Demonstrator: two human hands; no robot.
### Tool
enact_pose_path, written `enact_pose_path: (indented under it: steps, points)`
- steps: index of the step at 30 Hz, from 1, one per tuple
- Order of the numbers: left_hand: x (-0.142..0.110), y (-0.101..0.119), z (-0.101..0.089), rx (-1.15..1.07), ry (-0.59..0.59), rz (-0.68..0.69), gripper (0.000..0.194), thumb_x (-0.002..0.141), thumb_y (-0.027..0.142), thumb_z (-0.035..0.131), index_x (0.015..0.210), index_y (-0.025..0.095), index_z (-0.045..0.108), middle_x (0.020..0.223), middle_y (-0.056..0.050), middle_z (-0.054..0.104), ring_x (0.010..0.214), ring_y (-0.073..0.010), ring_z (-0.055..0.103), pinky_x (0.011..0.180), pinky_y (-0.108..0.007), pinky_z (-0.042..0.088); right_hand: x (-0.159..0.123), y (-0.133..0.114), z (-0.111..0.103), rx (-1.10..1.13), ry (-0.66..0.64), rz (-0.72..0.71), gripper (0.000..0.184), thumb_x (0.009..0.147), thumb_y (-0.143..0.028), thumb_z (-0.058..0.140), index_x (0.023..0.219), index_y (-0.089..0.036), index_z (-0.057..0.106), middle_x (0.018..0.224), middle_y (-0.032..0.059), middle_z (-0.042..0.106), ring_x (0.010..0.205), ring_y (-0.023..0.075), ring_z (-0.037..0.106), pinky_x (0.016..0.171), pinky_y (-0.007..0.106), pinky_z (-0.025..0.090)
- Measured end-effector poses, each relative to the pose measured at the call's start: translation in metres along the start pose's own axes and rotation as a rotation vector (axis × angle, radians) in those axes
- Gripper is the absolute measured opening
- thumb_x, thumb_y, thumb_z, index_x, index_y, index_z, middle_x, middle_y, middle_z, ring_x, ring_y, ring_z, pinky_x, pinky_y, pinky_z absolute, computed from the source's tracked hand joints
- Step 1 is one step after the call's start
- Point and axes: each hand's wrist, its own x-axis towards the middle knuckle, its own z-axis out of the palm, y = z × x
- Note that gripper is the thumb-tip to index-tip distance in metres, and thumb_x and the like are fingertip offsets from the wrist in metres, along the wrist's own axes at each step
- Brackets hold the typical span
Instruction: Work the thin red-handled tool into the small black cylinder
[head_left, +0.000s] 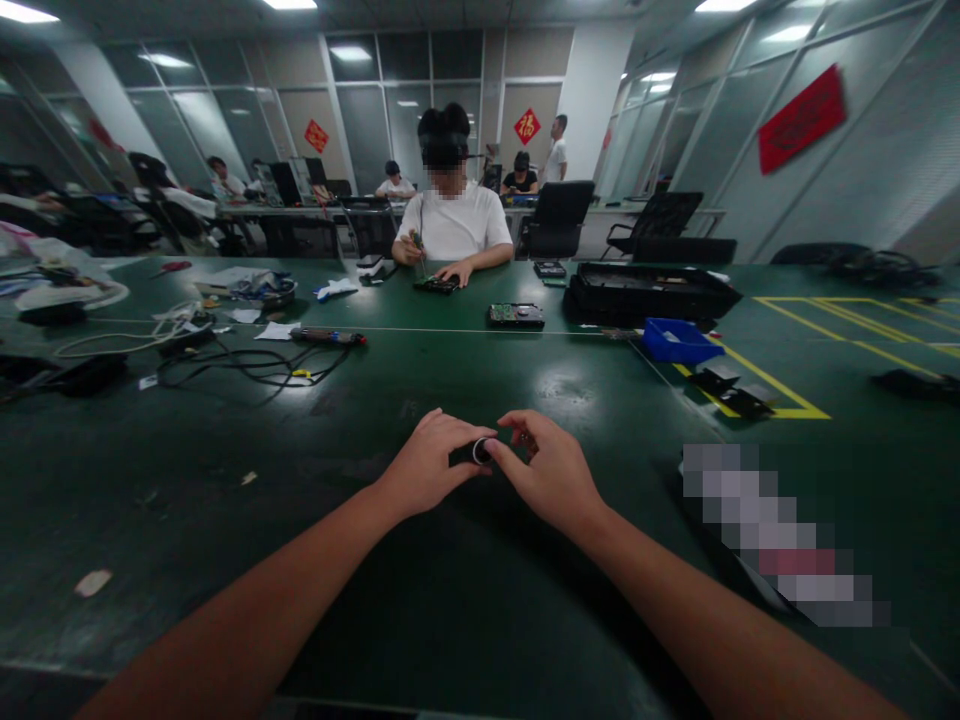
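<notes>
Just above the green table, between my two hands, is a small round black piece with a pale, shiny rim (pixel 481 451). My left hand (pixel 431 455) pinches it from the left, fingers over the top and thumb below. From the right, my right hand (pixel 549 465) presses its thumb against the piece's face, and its other fingers curl above. The piece is too small and too covered by fingers for me to name its kind.
Opposite, a person (pixel 454 225) works on a dark device (pixel 437 284). A hard drive (pixel 516 315), black case (pixel 649 292) and blue bin (pixel 679 341) stand beyond my hands. Cables (pixel 247 365) and an electric screwdriver (pixel 328 336) lie left; a blurred-out item (pixel 776 545) lies right.
</notes>
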Motion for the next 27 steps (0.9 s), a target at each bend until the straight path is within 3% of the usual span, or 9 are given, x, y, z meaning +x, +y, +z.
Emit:
enact_pose_path:
  steps: [3,6,11,15,18,23,27]
  points:
    - [0.001,-0.002,0.000,-0.014,0.057,-0.013,0.036,0.087,0.030,0.073,0.122,0.029,0.066,0.120,-0.002,0.072,0.114,-0.0237,0.063,0.109,-0.048,0.034,-0.001,-0.001,-0.006,0.083,0.016,-0.018,0.024,0.092,-0.028,0.054,0.112,-0.018,0.062,0.086,0.0036,0.063,0.071,0.0171,0.059,0.064,0.031,0.047]
    - [0.002,-0.004,0.000,-0.022,0.126,-0.050,0.037,0.085,0.030,0.076,0.121,0.027,0.067,0.116,-0.002,0.073,0.108,-0.0233,0.064,0.099,-0.042,0.043,-0.002,-0.004,-0.010,0.150,0.026,-0.080,0.025,0.092,-0.019,0.048,0.111,-0.018,0.064,0.095,0.0060,0.063,0.083,0.0190,0.062,0.075,0.033,0.050]
    - [0.002,-0.009,-0.002,-0.045,0.191,-0.142,0.038,0.084,0.027,0.076,0.121,0.027,0.068,0.114,-0.003,0.073,0.107,-0.0238,0.064,0.095,-0.040,0.047,-0.004,-0.007,-0.013,0.159,0.022,-0.153,0.024,0.096,-0.025,0.052,0.114,-0.022,0.068,0.114,0.0087,0.061,0.100,0.0207,0.062,0.088,0.036,0.051]
    - [0.002,-0.015,-0.003,-0.057,0.217,-0.205,0.038,0.083,0.027,0.076,0.121,0.027,0.068,0.118,-0.003,0.072,0.110,-0.0244,0.064,0.098,-0.042,0.047,-0.006,-0.009,-0.016,0.061,0.072,-0.135,0.017,0.092,-0.036,0.063,0.097,-0.023,0.073,0.090,0.0047,0.067,0.082,0.0193,0.064,0.072,0.032,0.051]
    - [0.002,-0.017,-0.002,-0.054,0.230,-0.216,0.039,0.083,0.028,0.077,0.121,0.027,0.068,0.119,-0.003,0.072,0.110,-0.0247,0.063,0.099,-0.043,0.047,-0.009,-0.010,-0.018,0.082,0.131,-0.091,0.018,0.094,-0.037,0.060,0.098,-0.022,0.070,0.077,0.0016,0.070,0.067,0.0169,0.065,0.062,0.029,0.050]
    - [0.001,-0.018,-0.002,-0.043,0.235,-0.224,0.038,0.084,0.029,0.076,0.121,0.027,0.068,0.117,-0.004,0.072,0.109,-0.0256,0.064,0.097,-0.044,0.048,-0.013,-0.005,-0.015,0.200,0.254,-0.094,0.024,0.098,-0.033,0.053,0.118,-0.023,0.064,0.091,0.0038,0.077,0.083,0.0199,0.073,0.078,0.034,0.056]
    - [0.001,-0.017,-0.003,-0.043,0.223,-0.217,0.038,0.084,0.029,0.076,0.121,0.027,0.068,0.118,-0.004,0.072,0.109,-0.0254,0.064,0.096,-0.044,0.048,-0.014,-0.003,-0.013,0.191,0.255,-0.092,0.025,0.098,-0.033,0.055,0.120,-0.023,0.064,0.097,0.0052,0.077,0.087,0.0209,0.074,0.079,0.035,0.057]
